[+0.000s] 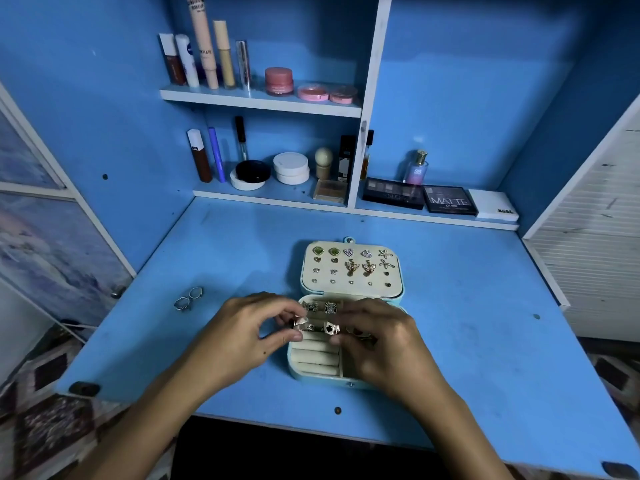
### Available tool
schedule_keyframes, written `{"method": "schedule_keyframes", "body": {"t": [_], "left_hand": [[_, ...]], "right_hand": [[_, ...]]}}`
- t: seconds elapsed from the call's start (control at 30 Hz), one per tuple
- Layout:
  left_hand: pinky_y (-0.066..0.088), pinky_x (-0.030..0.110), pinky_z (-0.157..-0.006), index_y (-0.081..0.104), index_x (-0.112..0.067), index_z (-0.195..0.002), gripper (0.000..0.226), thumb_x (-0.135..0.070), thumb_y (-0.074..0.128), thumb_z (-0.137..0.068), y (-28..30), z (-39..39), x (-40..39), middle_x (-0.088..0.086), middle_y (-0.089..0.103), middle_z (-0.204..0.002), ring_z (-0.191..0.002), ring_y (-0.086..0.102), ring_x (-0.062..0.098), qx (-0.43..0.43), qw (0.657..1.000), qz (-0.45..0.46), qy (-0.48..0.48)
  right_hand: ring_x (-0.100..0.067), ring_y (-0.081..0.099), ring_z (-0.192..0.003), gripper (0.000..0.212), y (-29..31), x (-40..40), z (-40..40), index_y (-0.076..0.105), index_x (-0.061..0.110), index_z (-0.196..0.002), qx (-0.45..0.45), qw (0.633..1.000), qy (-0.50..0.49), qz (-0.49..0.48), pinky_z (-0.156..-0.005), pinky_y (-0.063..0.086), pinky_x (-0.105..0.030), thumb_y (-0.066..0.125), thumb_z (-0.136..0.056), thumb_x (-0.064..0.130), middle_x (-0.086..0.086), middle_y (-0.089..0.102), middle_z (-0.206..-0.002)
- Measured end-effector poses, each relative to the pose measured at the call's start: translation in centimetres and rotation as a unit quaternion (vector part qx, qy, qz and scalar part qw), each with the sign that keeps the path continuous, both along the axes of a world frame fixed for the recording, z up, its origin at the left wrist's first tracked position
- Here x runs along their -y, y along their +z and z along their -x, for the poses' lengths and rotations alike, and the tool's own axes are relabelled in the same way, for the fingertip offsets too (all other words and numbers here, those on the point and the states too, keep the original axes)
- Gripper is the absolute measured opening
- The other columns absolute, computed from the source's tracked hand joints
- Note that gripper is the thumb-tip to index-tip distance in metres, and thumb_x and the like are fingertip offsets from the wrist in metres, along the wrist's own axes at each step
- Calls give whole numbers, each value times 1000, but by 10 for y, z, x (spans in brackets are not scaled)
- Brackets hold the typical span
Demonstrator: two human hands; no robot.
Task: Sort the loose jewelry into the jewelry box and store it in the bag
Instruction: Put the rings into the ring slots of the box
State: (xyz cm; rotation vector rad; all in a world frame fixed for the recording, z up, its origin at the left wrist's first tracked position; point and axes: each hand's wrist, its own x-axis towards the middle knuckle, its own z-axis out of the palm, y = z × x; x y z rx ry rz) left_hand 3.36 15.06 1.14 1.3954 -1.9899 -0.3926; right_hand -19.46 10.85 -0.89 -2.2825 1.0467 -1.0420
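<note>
"MATTE" stands on a black eyeshadow palette (pixel 449 199), "NUDES" faintly on the darker palette (pixel 394 193) beside it.

I see a blue desk (pixel 467 323) filling centre frame, scuffed, dark screw caps near its front edge. On it at centre: open jewelry box (pixel 349 313), lid flat toward the back, tray toward me. Left of centre, two loose rings (pixel 188 298) lie just beside each other, well apart from the box. Upper frame: lower shelf (pixel 270 199) carries cosmetics, palettes (pixel 420 199) to the right; upper shelf (pixel 259 102) holds tubes and pink jars.
</note>
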Motion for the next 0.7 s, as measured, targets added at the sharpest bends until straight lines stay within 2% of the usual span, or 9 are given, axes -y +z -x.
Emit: {"method": "schedule_keyframes", "body": {"t": [0.13, 0.23, 0.37, 0.53, 0.7], "left_hand": [[45, 10, -75, 77, -27, -95, 19, -35, 76, -78, -3, 2, 1, -19, 66, -83, -79, 60, -6, 4, 1000, 7, -26], [47, 16, -74, 79, -29, -97, 24, -44, 67, -82, -6, 3, 2, -19, 68, -87, -80, 58, -2, 25, 999, 5, -44], [45, 16, -73, 78, -31, -99, 29, -49, 65, -81, -9, 4, 4, -19, 65, -86, -80, 56, -1, 15, 999, 1, -34], [41, 8, -74, 78, -29, -93, 21, -38, 76, -74, -8, 8, 5, -17, 65, -80, -78, 52, -11, 8, 1000, -3, -16], [44, 15, -69, 75, -30, -86, 15, -34, 78, -72, -4, 9, 4, -18, 63, -76, -73, 52, -7, 6, 1000, -7, -15]], "right_hand": [[-5, 65, -91, 27, -1, -1, 0, 79, 26, -104, -5, 999, 24, -24, -85, 46, -10, 78, -77, 22, 10, 70, -99], [-4, 63, -88, 23, -1, -1, 0, 80, 22, -99, -11, 999, 37, -31, -84, 41, -5, 79, -77, 17, 10, 71, -96], [-3, 61, -88, 25, -2, -2, -1, 79, 26, -97, -11, 998, 44, -35, -83, 42, -5, 79, -75, 15, 11, 69, -94], [2, 62, -88, 21, -1, -4, 0, 80, 23, -97, -12, 997, 49, -50, -82, 43, -5, 78, -76, 22, 12, 67, -97], [0, 62, -88, 21, -2, -3, 0, 80, 22, -98, -16, 997, 41, -58, -83, 42, -4, 77, -78, 25, 11, 69, -96]]}}
